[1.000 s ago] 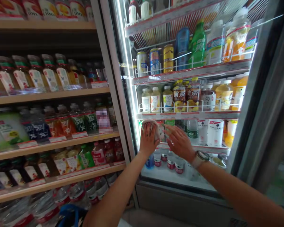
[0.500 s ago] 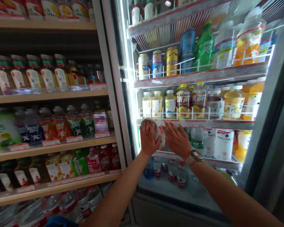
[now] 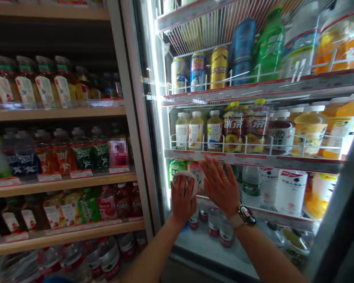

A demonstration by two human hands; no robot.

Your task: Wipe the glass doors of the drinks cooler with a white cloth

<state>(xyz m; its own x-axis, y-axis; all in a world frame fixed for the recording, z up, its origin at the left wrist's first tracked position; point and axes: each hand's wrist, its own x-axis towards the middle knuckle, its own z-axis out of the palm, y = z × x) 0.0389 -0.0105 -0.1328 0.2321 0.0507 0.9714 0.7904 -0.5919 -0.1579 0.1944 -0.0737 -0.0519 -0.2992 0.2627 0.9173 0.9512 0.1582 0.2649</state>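
My left hand [image 3: 183, 201] presses a pale, bunched cloth [image 3: 186, 173] against the glass door of a lit drinks cooler, its fingers bent over the cloth. Just to its right, my right hand [image 3: 220, 186] is spread out at the glass, holding nothing, with a watch [image 3: 247, 215] on the wrist. Behind the glass, near the cloth, stand green cartons [image 3: 177, 166]. A clear bottle with a green label [image 3: 251, 184] and a white pack [image 3: 292, 192] show to the right of my right hand.
Cooler shelves above hold cans [image 3: 219, 67], a green soda bottle [image 3: 270, 43] and tea bottles [image 3: 214, 131]. Water bottles [image 3: 225, 234] stand at the bottom. Left of the cooler's upright frame [image 3: 122, 78], wooden shelves [image 3: 56, 114] carry rows of bottled drinks. A dark door edge [image 3: 339, 200] bounds the right.
The cloth under my left hand has slid lower on the glass, below the shelf edge. My right hand stays spread beside it. The view has shifted closer to the cooler.
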